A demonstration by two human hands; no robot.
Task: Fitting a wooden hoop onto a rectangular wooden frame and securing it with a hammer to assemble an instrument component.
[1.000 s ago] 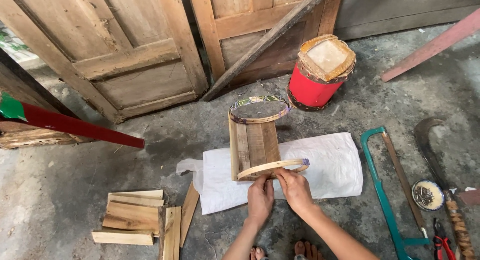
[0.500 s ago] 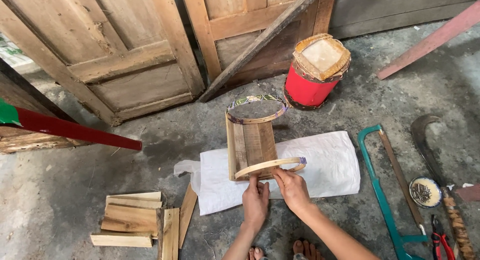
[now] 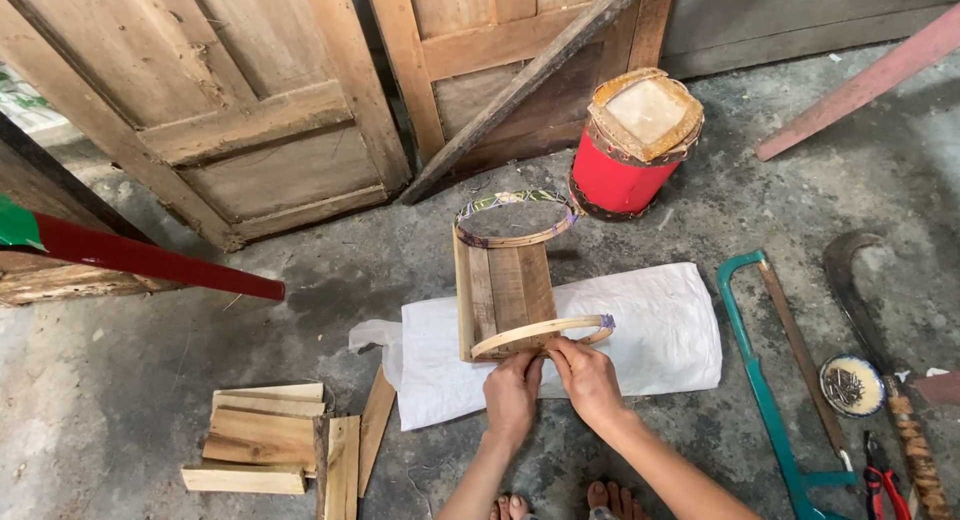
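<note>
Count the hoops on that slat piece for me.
2: one hoop at the far end, one hoop at the near end, under the left hand and right hand.

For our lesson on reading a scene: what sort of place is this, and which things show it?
Probably a rough home woodworking spot: bare concrete floor, weathered wooden doors, a teal-framed hacksaw and a stack of cut wooden slats.
</note>
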